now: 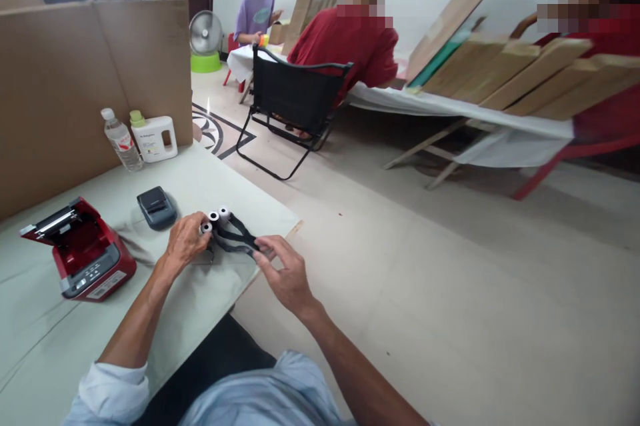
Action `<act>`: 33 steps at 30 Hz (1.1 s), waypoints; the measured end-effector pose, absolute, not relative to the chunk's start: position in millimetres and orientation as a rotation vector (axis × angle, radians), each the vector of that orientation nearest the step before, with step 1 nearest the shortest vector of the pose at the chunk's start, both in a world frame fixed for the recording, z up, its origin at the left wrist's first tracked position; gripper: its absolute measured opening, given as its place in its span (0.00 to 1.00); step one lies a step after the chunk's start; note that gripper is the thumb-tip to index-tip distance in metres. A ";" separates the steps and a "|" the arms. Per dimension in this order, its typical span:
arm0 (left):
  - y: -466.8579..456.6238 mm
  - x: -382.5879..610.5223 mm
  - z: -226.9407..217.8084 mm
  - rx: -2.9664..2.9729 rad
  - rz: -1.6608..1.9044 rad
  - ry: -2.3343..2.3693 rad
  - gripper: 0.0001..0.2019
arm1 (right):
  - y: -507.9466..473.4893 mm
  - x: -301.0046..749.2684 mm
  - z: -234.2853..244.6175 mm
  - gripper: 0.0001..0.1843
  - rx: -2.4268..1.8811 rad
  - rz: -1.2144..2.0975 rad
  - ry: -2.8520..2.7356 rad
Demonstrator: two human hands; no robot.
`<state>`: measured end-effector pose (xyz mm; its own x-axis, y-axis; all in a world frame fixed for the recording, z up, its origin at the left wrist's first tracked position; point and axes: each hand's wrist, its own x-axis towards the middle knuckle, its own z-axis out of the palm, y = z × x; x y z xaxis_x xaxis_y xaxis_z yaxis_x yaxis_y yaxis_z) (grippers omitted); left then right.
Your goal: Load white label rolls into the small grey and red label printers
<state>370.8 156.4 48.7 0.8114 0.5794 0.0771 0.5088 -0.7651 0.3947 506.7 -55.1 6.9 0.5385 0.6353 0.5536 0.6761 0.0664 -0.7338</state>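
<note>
Three small white rolls with dark centres (214, 216) stand close together near the corner of the table. Dark strips (235, 237) run from them to the right and come together. My left hand (186, 241) is closed on the nearest white roll (206, 229). With thumb and fingertips, my right hand (286, 274) pinches the gathered ends of the dark strips, just at the table's edge. A red printer-like device (95, 259) sits left of my left hand, its lid raised. Behind that hand lies a small dark grey device (157, 207).
A clear bottle (123, 141) and a white jug (155, 139) stand before a cardboard partition (60, 93). Beyond the table are a black folding chair (300, 96) with a person in red, a fan (205, 33), and a long table with cardboard (465, 69). Other people sit there.
</note>
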 end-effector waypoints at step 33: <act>172.2 151.5 110.6 2.343 1.109 1.174 0.13 | 70.6 366.2 61.9 0.21 -0.853 0.048 -1.634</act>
<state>151.5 172.2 110.6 0.3700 0.7783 0.5074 0.5509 -0.6235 0.5547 366.2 70.6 61.9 0.0024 0.5452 0.8383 0.4952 0.7276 -0.4747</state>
